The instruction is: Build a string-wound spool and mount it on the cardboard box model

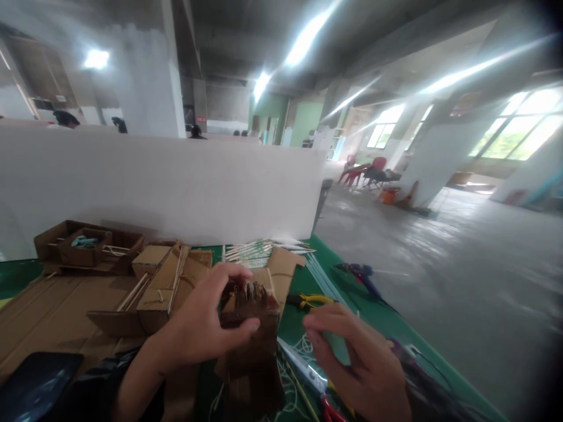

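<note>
My left hand (197, 325) is curved around a brown cardboard piece (253, 346) with a ragged, torn upper edge. Its thumb lies along the near side, and its fingers reach over the far side. To the right, my right hand (358, 357) hangs over the green table, apart from the cardboard. Its thumb and forefinger tips come together, and anything between them is too small to make out. Yellow-handled pliers (310, 300) lie just beyond that hand. Scissors (303, 366) with red handles rest between my hands, next to tangled white string (288, 387).
A blue glue gun (363, 278) lies near the table's right edge. White-tipped sticks (255, 251) are at the back. Cardboard constructions (153, 287) and an open cardboard box (127, 240) stand left. A dark phone-like slab (39, 381) is front left. A white partition (176, 181) closes the back.
</note>
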The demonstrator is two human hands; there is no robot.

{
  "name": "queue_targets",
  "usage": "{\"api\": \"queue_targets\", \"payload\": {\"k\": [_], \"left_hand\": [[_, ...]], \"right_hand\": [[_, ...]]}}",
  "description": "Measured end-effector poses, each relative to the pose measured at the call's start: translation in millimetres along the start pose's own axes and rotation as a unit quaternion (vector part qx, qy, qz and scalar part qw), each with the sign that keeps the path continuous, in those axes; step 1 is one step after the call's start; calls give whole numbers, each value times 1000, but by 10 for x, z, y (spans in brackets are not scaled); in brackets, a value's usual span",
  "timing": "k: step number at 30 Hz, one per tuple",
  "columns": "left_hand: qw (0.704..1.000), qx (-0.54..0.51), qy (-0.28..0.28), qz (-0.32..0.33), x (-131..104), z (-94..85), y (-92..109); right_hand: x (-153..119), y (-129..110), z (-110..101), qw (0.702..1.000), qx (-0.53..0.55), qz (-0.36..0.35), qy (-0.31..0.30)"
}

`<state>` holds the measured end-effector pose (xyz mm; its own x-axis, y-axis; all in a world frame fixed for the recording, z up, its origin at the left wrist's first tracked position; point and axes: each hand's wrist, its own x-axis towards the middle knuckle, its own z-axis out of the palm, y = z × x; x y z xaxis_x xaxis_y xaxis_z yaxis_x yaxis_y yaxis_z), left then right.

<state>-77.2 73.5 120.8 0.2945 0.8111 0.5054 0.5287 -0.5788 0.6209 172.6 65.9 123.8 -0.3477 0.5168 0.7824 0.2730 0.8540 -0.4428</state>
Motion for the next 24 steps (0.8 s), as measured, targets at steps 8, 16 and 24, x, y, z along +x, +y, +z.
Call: {"api": "queue_targets", "payload": {"k": [8, 16, 24], "left_hand": [[997, -63, -39, 18, 6, -101, -57], [987, -108, 100, -61, -4, 152, -287], [987, 5, 133, -84, 3, 226, -177]], "right_hand": [[79, 374, 60, 982, 84, 162, -43], [140, 645, 122, 902, 226, 368, -14], [155, 701, 293, 891, 297, 340, -38]]}}
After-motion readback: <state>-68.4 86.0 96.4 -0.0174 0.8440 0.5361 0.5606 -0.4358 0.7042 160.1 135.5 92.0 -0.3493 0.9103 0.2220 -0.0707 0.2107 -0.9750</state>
